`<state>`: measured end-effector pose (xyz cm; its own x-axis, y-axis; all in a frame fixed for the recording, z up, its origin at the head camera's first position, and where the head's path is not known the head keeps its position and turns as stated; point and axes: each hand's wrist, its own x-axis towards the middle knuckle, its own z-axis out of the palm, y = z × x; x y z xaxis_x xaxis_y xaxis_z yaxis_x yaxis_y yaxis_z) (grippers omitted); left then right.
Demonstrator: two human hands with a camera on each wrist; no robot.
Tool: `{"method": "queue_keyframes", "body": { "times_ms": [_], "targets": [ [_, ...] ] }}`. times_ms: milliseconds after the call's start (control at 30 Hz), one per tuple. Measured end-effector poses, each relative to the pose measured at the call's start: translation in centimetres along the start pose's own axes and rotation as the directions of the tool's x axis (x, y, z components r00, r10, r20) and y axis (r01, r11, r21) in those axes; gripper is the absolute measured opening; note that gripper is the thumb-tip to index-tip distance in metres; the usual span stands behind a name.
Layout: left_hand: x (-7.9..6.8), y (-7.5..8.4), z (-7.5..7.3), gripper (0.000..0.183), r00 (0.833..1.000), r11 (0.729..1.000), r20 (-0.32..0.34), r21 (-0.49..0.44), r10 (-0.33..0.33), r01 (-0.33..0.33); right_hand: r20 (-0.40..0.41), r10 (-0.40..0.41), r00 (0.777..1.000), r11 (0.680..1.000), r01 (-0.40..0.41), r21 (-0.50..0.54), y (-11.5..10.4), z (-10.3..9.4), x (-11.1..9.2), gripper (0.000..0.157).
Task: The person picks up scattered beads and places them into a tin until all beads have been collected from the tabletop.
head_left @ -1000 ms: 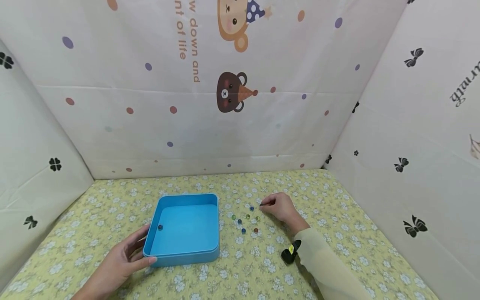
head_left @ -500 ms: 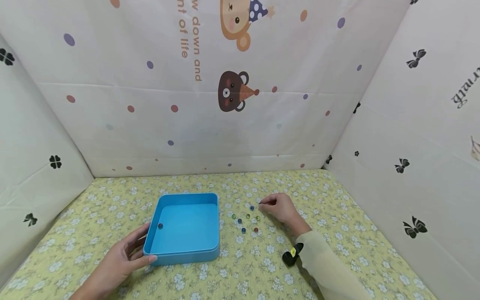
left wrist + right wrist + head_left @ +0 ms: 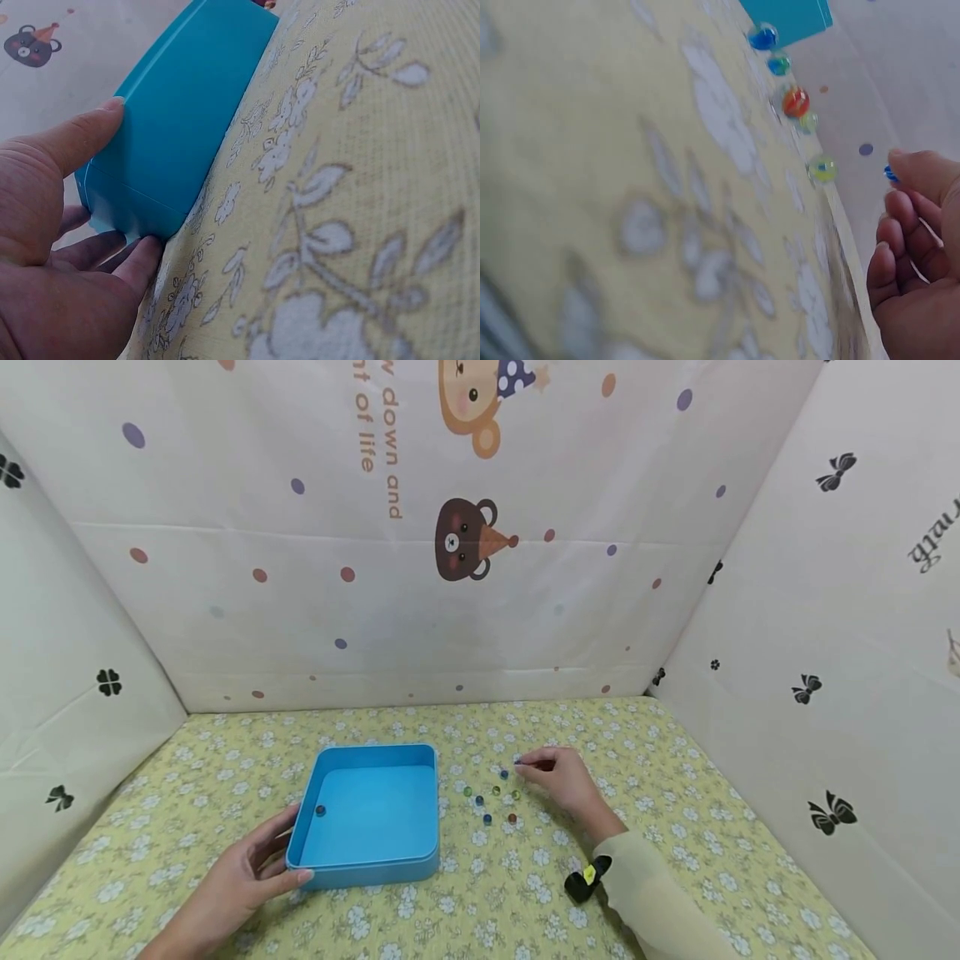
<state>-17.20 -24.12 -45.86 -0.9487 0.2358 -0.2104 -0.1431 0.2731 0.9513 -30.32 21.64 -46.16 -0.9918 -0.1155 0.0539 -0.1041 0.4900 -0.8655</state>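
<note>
**Blue marble (image 3: 890, 172) pinched in the right hand (image 3: 561, 779), blue box (image 3: 375, 873) gripped by the left hand (image 3: 238, 878)**

The right hand's thumb and forefinger pinch the small glass marble, mostly hidden between their tips; the right wrist view shows a sliver of vivid blue, with the other fingers curled beneath. In the head view it sits just beyond the loose marbles.

Seven of those lie scattered on the bench (image 3: 480, 922), between the box and the right hand. They are clear, shiny glass balls with coloured swirls inside: three blue, among them the far blue marble (image 3: 504, 774) nearest the pinching fingers; a green marble (image 3: 468, 792); two yellow-green; and a reddish-orange marble (image 3: 512, 818) on the near side. A dark marble (image 3: 321, 810) rests inside the box, close to its left wall; its exact colour is too small to tell.

The box is light blue, open-topped and squarish, with rounded corners and low, smooth walls. The left hand grasps its near left corner, thumb against the near wall, fingers around the left side. The bench is yellow, printed with white flowers.
</note>
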Motion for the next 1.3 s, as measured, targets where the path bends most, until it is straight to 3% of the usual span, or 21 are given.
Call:
{"method": "queue_keyframes", "body": {
  "times_ms": [233, 633, 833, 1067, 1300],
  "targets": [
    [0.0, 0.0, 0.0, 0.098, 1.000, 1.000, 0.004, -0.029, 0.008, -0.008, 0.005, 0.019, 1.000, 0.978, -0.019, 0.208, -1.3, 0.8, -0.9, 0.031],
    [0.0, 0.0, 0.0, 0.098, 1.000, 1.000, 0.004, -0.026, 0.017, -0.017, 0.005, -0.132, 0.991, 0.972, 0.128, 0.195, -1.8, 2.0, -0.9, 0.024],
    [0.0, -0.1, -0.1, 0.098, 1.000, 1.000, 0.004, -0.020, 0.018, -0.018, 0.018, -0.153, 0.988, 0.967, 0.146, 0.211, -2.2, 2.6, -0.9, 0.020],
    [0.1, -0.3, 0.0, 0.098, 1.000, 1.000, 0.000, -0.014, 0.015, -0.015, 0.047, -0.176, 0.983, 0.956, 0.160, 0.247, -3.2, 3.4, -1.2, 0.027],
    [0.2, -0.3, 0.0, 0.099, 1.000, 1.000, 0.002, -0.022, 0.020, -0.020, 0.053, -0.198, 0.979, 0.955, 0.181, 0.235, -3.7, 4.4, -1.1, 0.022]
  ]
}}
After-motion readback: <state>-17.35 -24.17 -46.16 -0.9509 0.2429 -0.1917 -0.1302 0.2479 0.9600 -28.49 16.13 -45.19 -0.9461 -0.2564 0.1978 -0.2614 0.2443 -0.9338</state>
